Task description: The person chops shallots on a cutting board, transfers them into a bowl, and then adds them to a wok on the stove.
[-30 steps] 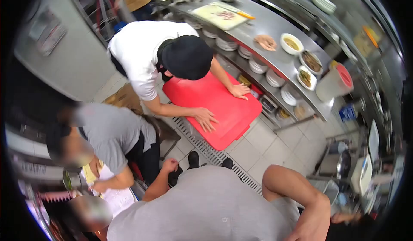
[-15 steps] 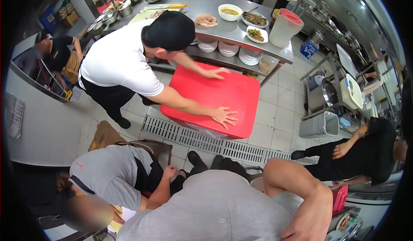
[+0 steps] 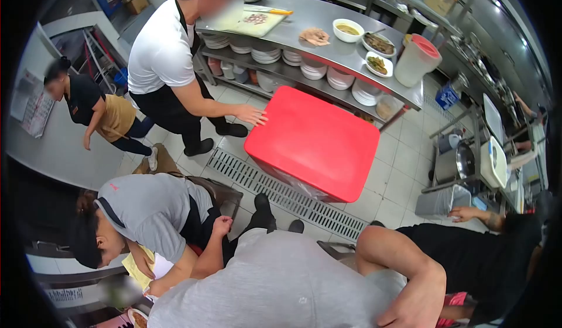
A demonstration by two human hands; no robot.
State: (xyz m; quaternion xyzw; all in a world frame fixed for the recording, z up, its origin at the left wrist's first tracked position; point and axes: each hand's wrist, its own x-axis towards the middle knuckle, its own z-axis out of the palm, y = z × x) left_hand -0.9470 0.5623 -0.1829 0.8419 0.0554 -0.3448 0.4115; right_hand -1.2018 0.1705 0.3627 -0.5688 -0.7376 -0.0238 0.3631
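Note:
At the bottom edge, my right hand [image 3: 404, 309] rests against the lower part of my grey shirt [image 3: 281, 281], its arm bent. The fingers that show are curled, and whatever they hold, if anything, is hidden. On the left, my left hand [image 3: 221, 225] is loosely closed above the dark trousers, with nothing visible in it. Beyond my feet stands a large bin with a flat red lid [image 3: 316, 141]. A co-worker in a white shirt [image 3: 158, 53] touches the lid's left corner with one hand [image 3: 252, 115].
A seated co-worker in grey [image 3: 146, 211] bends over papers at my left; another in black [image 3: 468, 258] is at my right. A steel counter [image 3: 316, 12] holds a soup bowl [image 3: 348, 31], dishes and a jug [image 3: 417, 62]. A floor drain grate [image 3: 281, 193] crosses the tiles.
The view has shifted. The white-shirted co-worker has straightened and stepped back, lifting one hand off the red lid. A person in a tan apron has come closer at the left.

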